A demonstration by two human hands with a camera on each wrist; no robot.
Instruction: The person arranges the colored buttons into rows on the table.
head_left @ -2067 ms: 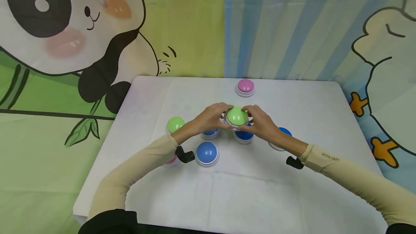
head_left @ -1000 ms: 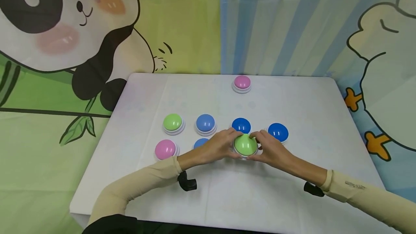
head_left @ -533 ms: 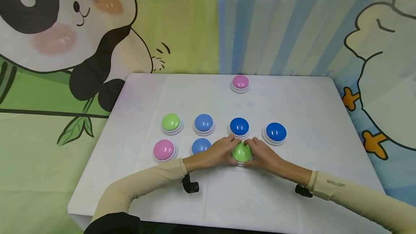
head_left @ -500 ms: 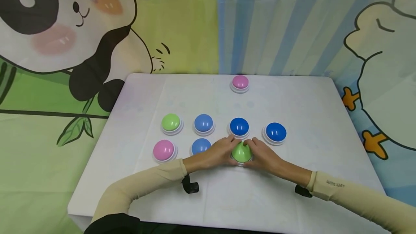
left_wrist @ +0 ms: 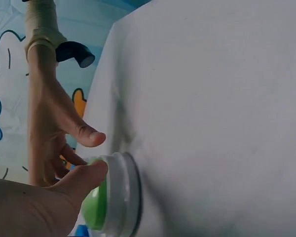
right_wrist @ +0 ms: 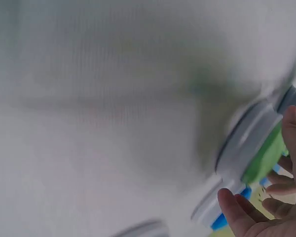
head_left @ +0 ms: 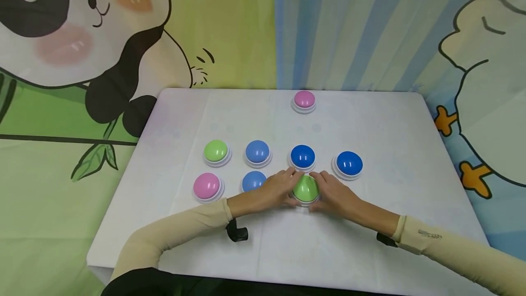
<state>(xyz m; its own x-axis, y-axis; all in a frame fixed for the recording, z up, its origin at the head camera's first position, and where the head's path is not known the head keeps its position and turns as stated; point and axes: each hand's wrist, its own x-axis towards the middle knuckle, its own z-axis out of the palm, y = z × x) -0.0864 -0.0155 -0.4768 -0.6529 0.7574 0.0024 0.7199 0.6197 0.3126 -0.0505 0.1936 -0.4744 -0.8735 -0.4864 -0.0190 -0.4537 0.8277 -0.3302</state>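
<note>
A green dome push button [head_left: 306, 189] with a white base sits on the white table at the front of the group. My left hand [head_left: 276, 190] surrounds its left side, the thumb overlapping the edge of the dome in the left wrist view. On its right is my right hand [head_left: 334, 195], whose thumb stands apart from the base in the left wrist view. Fingers of both hands are relaxed around the button, fingertips near the back of its dome. Behind it is a dark blue button [head_left: 302, 156]; a light blue button [head_left: 253, 181] is partly hidden by my left hand.
Also on the white table [head_left: 370, 250] are a pink button [head_left: 207, 186], another green button [head_left: 215, 151], another light blue button [head_left: 257, 152] and a second dark blue button [head_left: 349, 164]. One more pink button [head_left: 304, 99] stands at the back edge. A cartoon-printed cloth hangs behind.
Both hands brought the green button from above the back row toward the front and set it down before the dark blue one. Since half a second ago the fingers have loosened slightly.
</note>
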